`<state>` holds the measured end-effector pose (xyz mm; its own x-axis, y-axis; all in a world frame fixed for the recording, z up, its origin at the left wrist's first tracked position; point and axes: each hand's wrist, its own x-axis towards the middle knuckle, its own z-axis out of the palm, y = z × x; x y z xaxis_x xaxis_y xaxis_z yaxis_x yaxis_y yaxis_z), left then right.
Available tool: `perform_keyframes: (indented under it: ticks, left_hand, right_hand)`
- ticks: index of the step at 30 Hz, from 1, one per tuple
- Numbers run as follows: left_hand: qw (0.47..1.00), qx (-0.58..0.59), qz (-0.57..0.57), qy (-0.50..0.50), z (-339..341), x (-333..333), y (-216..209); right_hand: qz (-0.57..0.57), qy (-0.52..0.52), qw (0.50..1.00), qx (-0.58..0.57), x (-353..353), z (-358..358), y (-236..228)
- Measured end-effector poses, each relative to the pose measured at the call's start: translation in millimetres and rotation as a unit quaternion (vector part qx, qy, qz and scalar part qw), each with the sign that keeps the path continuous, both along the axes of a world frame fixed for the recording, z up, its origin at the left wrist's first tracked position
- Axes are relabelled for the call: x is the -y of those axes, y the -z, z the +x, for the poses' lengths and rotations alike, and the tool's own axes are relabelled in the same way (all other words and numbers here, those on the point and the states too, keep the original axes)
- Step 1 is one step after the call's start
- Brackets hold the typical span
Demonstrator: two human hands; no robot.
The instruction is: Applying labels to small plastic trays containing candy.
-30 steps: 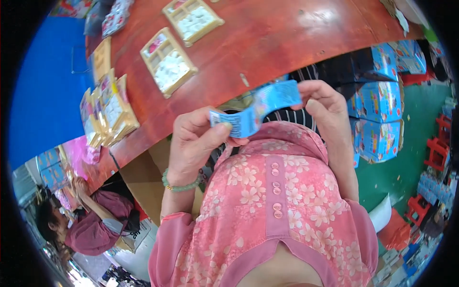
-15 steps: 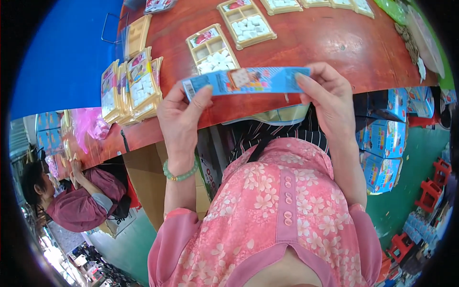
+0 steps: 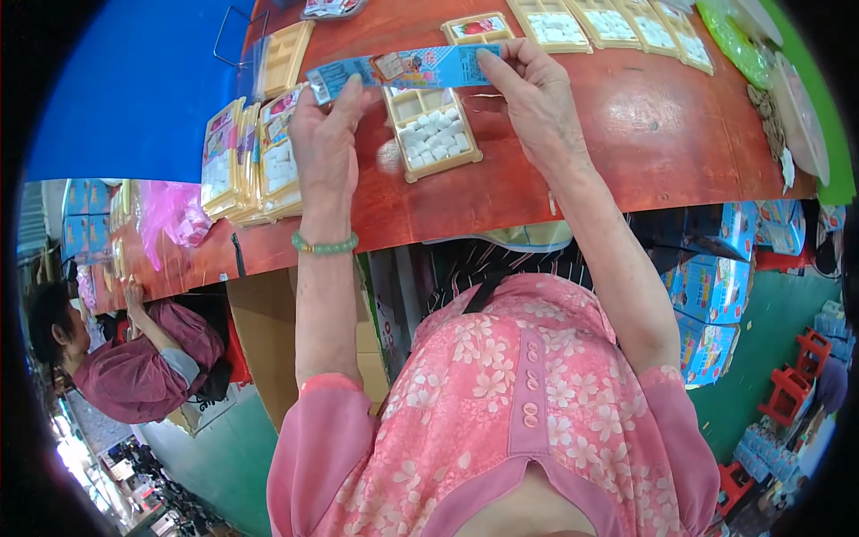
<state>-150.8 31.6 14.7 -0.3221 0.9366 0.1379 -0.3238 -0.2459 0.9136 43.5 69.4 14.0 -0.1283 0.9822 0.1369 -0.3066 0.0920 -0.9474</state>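
My left hand [image 3: 326,152] pinches the left end of a long blue printed card strip [image 3: 394,70] between thumb and fingers. At its other end my right hand [image 3: 540,100] grips it the same way. The strip is held stretched out above a cream compartment tray [image 3: 437,165], whose front part is filled with small white pieces. Its back part is partly covered by the strip. Behind the strip, a second such tray [image 3: 474,29] shows only in part. A green bead bracelet [image 3: 324,243] is on my left wrist.
Stacked filled trays [image 3: 234,166] stand left on the red table [image 3: 617,152], with an unfilled tray [image 3: 284,61] behind. Several filled trays [image 3: 555,25] line the back. A pink plastic bag [image 3: 174,215] hangs at the left edge. Another person [image 3: 148,362] sits left; blue packages [image 3: 711,286] stand right.
Both my hands have moved forward and slightly left with the strip, away from my body and over the nearest tray. The view has shifted as well.
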Motion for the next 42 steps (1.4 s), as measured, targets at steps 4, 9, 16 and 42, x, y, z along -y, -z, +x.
perform_keyframes:
  ticks: [4,9,16,42]
  left_hand:
    - [0.999,-0.038,-0.006,-0.031,-1,-24,12]
    - [0.979,-0.184,-0.025,-0.083,-10,-57,33]
    - [0.978,-0.200,-0.003,-0.060,0,-63,39]
    - [0.961,-0.248,-0.117,-0.042,15,75,14]
  right_hand:
    - [0.027,-0.001,0.998,0.053,-2,-5,10]
    - [0.019,-0.015,0.997,0.070,-3,-11,19]
    - [0.054,0.012,0.990,0.127,2,-11,27]
    - [-0.122,-0.046,0.987,0.090,48,43,10]
